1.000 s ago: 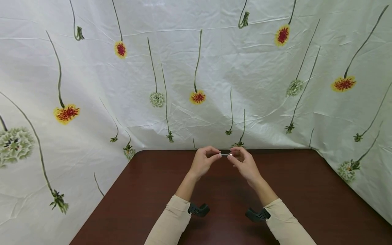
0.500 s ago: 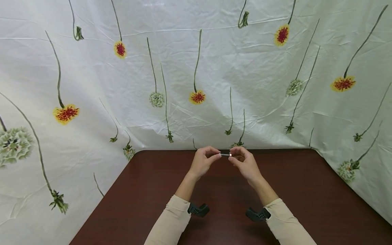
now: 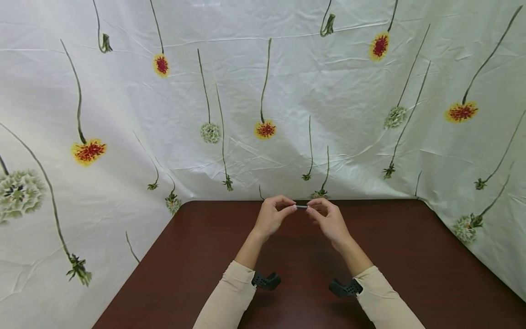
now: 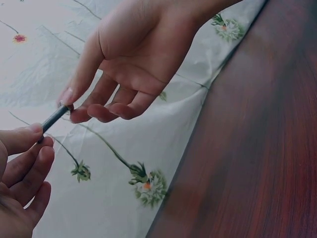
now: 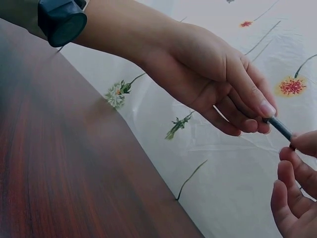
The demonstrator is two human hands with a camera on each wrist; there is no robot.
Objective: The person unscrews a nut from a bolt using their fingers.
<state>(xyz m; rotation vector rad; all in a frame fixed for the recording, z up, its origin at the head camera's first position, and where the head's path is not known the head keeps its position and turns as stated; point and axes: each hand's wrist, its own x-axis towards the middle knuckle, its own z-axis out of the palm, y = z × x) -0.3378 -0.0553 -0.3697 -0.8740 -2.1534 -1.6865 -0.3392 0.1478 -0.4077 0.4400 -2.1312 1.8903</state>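
Over the far part of the table, both hands hold a short, thin grey bolt [image 3: 302, 207] level between them. My left hand [image 3: 271, 217] pinches its left end between thumb and fingertips. My right hand [image 3: 330, 222] pinches the other end; in the left wrist view a small wider piece, a head or a nut, shows at the right fingertips [image 4: 67, 96]. Fine ridges like a thread run along the bolt [image 5: 281, 129] in the right wrist view. The fingertips cover both of its ends.
Below the hands lies a dark red-brown table [image 3: 197, 274]. A white cloth [image 3: 349, 91] printed with flowers hangs behind it and along both sides. Each wrist carries a black strapped device, one on the left [image 3: 267, 281] and one on the right [image 3: 346, 289].
The right fingertips have shifted slightly on their end of the bolt, and a bright glint seen there earlier is gone. The left hand keeps its place, and both arms stay nearly still.
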